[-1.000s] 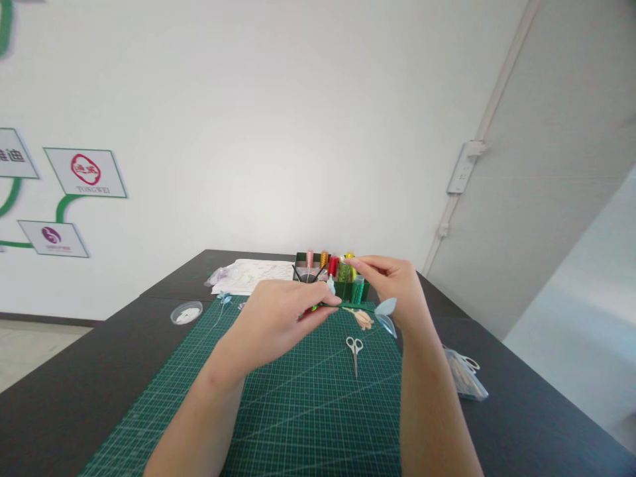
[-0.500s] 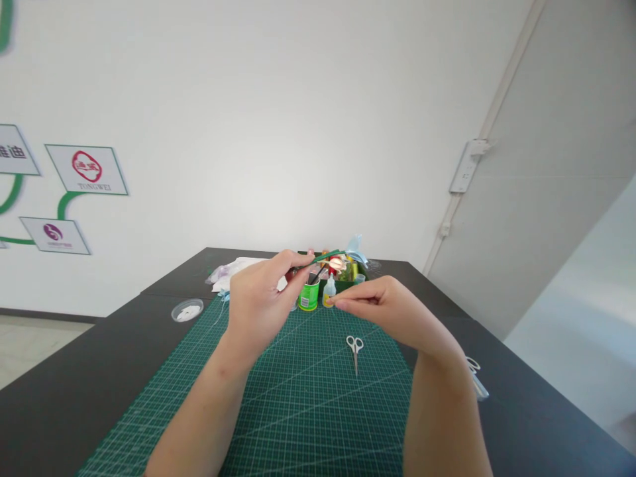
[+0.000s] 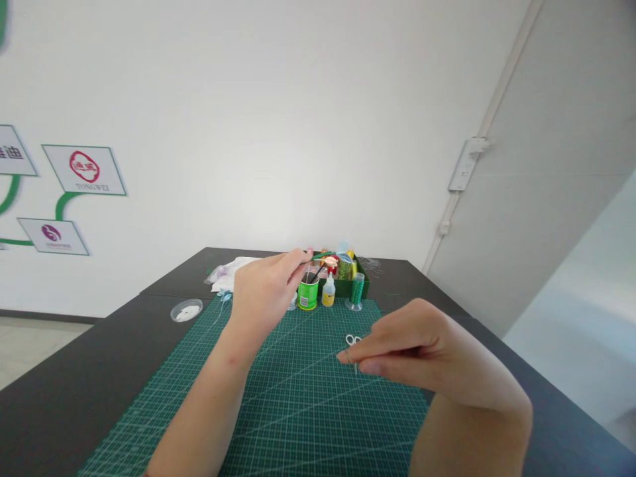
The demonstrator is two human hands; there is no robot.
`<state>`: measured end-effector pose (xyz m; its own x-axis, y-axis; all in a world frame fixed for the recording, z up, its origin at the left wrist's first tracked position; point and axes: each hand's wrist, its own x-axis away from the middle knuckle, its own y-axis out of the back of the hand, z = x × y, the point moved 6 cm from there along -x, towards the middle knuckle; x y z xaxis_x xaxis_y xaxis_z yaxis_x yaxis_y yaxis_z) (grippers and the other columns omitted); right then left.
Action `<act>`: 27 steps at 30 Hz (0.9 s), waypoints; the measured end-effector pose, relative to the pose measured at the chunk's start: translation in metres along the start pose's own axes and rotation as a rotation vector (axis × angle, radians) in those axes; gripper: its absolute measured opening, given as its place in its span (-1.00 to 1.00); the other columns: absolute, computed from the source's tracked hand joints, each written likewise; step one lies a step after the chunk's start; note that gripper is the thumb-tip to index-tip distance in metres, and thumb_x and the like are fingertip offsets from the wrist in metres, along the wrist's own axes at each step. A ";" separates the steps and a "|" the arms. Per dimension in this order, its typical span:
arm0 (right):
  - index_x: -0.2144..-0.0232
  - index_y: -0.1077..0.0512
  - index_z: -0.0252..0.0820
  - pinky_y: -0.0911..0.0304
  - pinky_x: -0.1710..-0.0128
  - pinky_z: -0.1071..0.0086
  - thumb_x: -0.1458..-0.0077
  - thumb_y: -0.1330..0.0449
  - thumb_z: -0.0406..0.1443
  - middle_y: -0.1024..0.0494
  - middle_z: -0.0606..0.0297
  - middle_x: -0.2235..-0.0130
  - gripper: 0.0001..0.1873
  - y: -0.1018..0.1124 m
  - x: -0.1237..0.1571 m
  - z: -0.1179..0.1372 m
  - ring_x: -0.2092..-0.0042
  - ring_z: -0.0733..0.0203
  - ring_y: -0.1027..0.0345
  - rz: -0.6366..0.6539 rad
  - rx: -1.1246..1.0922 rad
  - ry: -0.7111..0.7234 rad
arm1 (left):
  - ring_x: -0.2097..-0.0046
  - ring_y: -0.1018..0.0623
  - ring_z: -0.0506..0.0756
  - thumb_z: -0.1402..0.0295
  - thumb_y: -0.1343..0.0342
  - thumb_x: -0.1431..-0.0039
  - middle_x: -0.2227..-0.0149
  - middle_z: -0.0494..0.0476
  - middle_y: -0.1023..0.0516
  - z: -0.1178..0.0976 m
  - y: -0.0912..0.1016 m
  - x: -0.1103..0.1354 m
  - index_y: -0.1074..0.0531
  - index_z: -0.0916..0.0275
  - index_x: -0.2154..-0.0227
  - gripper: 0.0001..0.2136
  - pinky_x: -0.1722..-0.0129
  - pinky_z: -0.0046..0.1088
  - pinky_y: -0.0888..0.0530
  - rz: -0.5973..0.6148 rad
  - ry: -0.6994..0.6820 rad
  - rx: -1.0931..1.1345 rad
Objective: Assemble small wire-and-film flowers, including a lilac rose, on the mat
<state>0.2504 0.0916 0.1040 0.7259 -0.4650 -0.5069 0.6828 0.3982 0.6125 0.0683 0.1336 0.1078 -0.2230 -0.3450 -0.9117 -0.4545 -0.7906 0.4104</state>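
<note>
My left hand (image 3: 268, 285) is raised over the far part of the green cutting mat (image 3: 298, 397), its fingers pinched on the green stem (image 3: 324, 255) of an artificial flower. Pale blue petals (image 3: 344, 253) and a small peach-coloured bud (image 3: 330, 262) show at the stem's end, pointing right. My right hand (image 3: 407, 348) hovers lower, over the mat, with thumb and index finger close together. Whatever may lie between those fingertips is too fine to make out. Behind them, partly covered, are white-handled scissors (image 3: 350, 339).
At the back stand a green can (image 3: 307, 296) with tools, a glue bottle (image 3: 328, 291), a spool of green thread (image 3: 357, 291) and a dark green box (image 3: 366, 286) of supplies. A clear dish (image 3: 187, 310) of white pieces sits left, near white cloth or paper (image 3: 231, 271).
My right hand has moved down and toward me, away from the flower, and now covers part of the scissors. The flower in my left hand has shifted slightly left.
</note>
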 end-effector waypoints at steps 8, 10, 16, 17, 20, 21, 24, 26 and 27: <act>0.11 -0.70 0.10 -0.04 0.70 0.49 -0.20 -0.37 -0.33 -0.65 0.37 0.52 -0.76 0.023 0.007 0.006 0.64 0.41 -0.25 -0.357 -0.061 0.136 | 0.48 -0.53 0.01 0.33 -0.04 -0.45 0.42 -0.02 -0.67 -0.016 -0.013 0.001 -0.55 0.17 0.27 -0.80 0.50 -0.49 -0.16 0.190 -0.145 0.044; 0.13 -0.70 0.15 -0.07 0.70 0.49 -0.22 -0.36 -0.32 -0.66 0.39 0.53 -0.77 0.029 0.011 0.004 0.65 0.41 -0.26 -0.473 -0.073 0.134 | 0.45 -0.54 0.01 0.36 -0.05 -0.43 0.41 -0.04 -0.65 -0.021 -0.016 0.003 -0.54 0.17 0.27 -0.82 0.48 -0.49 -0.18 0.242 -0.179 0.102; 0.21 -0.71 0.15 -0.46 0.46 0.35 -0.20 -0.37 -0.26 -0.75 0.30 0.30 -0.85 0.043 0.020 -0.013 0.39 0.21 -0.56 -0.767 -0.035 0.027 | 0.43 -0.55 0.00 0.33 -0.02 -0.45 0.45 -0.08 -0.61 -0.037 -0.024 0.009 -0.52 0.14 0.30 -0.79 0.48 -0.49 -0.21 0.385 -0.260 0.222; 0.23 -0.72 0.13 -0.50 0.42 0.29 -0.19 -0.38 -0.25 -0.76 0.28 0.25 -0.87 0.046 0.021 -0.016 0.34 0.16 -0.59 -0.822 -0.032 -0.002 | 0.42 -0.56 0.00 0.33 -0.03 -0.45 0.44 -0.08 -0.62 -0.038 -0.024 0.010 -0.52 0.14 0.30 -0.79 0.48 -0.49 -0.23 0.392 -0.269 0.256; 0.26 -0.72 0.12 -0.54 0.32 0.18 -0.16 -0.37 -0.26 -0.75 0.28 0.22 -0.87 0.052 0.022 -0.022 0.23 0.05 -0.62 -0.922 0.001 -0.090 | 0.39 -0.60 -0.03 0.31 -0.02 -0.47 0.40 -0.07 -0.65 -0.043 -0.020 0.010 -0.54 0.14 0.28 -0.78 0.46 -0.52 -0.29 0.373 -0.302 0.353; 0.26 -0.72 0.12 -0.55 0.31 0.17 -0.16 -0.37 -0.27 -0.75 0.29 0.24 -0.86 0.053 0.021 -0.023 0.21 0.03 -0.62 -0.926 0.022 -0.117 | 0.39 -0.60 -0.04 0.30 -0.02 -0.47 0.40 -0.07 -0.66 -0.044 -0.018 0.010 -0.54 0.14 0.28 -0.77 0.45 -0.53 -0.31 0.359 -0.315 0.372; 0.24 -0.72 0.10 -0.54 0.32 0.17 -0.13 -0.35 -0.30 -0.74 0.30 0.28 -0.81 0.055 0.016 -0.025 0.20 0.01 -0.62 -0.890 0.077 -0.187 | 0.38 -0.63 -0.04 0.31 0.00 -0.49 0.40 -0.05 -0.68 -0.048 -0.011 0.011 -0.55 0.14 0.27 -0.75 0.44 -0.53 -0.36 0.311 -0.365 0.399; 0.23 -0.72 0.07 -0.54 0.34 0.19 -0.11 -0.35 -0.29 -0.74 0.29 0.29 -0.81 0.056 0.014 -0.027 0.22 0.02 -0.61 -0.880 0.090 -0.208 | 0.35 -0.65 -0.04 0.33 0.00 -0.48 0.35 -0.04 -0.70 -0.050 -0.007 0.012 -0.55 0.14 0.24 -0.77 0.41 -0.53 -0.41 0.282 -0.390 0.412; 0.24 -0.72 0.06 -0.53 0.35 0.20 -0.10 -0.35 -0.29 -0.74 0.28 0.29 -0.81 0.056 0.012 -0.028 0.24 0.04 -0.60 -0.875 0.093 -0.215 | 0.33 -0.66 -0.04 0.35 -0.01 -0.48 0.33 -0.04 -0.71 -0.051 -0.006 0.012 -0.55 0.13 0.23 -0.78 0.39 -0.53 -0.43 0.268 -0.394 0.417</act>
<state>0.2997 0.1303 0.1152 -0.0868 -0.7130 -0.6958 0.9671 -0.2280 0.1131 0.1122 0.1085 0.0939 -0.6400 -0.2289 -0.7335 -0.6194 -0.4113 0.6688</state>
